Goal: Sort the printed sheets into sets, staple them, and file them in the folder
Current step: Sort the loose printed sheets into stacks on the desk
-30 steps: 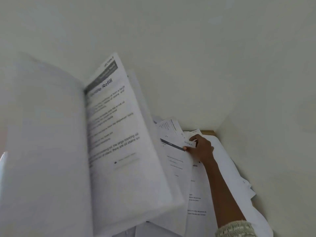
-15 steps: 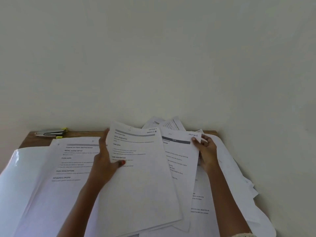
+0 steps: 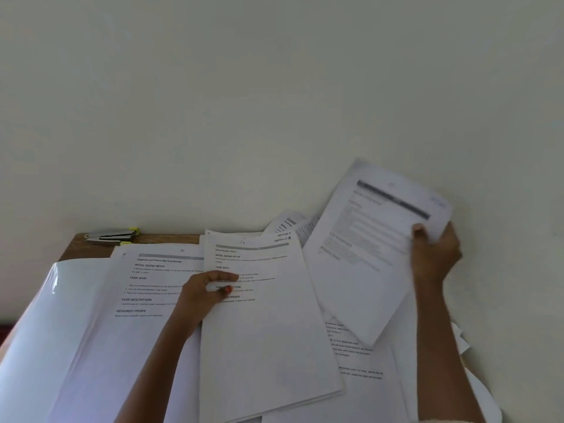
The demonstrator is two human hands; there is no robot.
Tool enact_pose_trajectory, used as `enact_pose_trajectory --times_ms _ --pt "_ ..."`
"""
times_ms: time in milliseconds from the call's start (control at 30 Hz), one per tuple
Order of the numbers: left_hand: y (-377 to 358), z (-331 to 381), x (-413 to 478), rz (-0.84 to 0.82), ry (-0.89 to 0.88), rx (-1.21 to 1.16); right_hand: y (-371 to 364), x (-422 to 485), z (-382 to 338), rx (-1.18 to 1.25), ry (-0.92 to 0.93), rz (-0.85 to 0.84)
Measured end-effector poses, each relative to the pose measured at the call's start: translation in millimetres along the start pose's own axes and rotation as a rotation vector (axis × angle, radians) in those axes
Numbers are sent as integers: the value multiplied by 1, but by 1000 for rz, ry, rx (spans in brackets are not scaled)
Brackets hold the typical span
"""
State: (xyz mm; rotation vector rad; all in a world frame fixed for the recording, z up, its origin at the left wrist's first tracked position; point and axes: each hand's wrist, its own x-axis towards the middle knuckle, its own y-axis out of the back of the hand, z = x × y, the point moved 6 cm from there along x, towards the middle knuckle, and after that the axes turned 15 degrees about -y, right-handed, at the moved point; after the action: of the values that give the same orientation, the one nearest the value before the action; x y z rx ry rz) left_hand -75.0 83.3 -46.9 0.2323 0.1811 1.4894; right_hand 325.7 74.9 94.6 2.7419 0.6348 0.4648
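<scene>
Whereas it lay flat before, a sheet (image 3: 363,264) is gripped aloft by the right hand (image 3: 435,254); a set (image 3: 268,337) is pinched by the left hand (image 3: 200,296); a page (image 3: 146,288) is laid over the folder (image 3: 45,303).

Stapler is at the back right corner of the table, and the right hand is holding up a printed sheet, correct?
No. The stapler lies at the back left corner of the table, as the head view shows. The right hand holds up a printed sheet; the left hand grips the middle set.
</scene>
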Motion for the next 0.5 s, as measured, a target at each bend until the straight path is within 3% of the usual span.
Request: enact_pose_trajectory --times_ms 67,167,367,500 --pt "-1 -2 2 15 77 -148 13 19 -18 77 23 38" --pt "-3 3 1 27 191 -335 6 45 -35 165 -77 -144" --pt "-4 17 -5 82 212 -454 -45 25 -54 -23 -26 -401" --pt "-8 16 -7 18 274 -559 -97 -51 -43 -238 148 -618"
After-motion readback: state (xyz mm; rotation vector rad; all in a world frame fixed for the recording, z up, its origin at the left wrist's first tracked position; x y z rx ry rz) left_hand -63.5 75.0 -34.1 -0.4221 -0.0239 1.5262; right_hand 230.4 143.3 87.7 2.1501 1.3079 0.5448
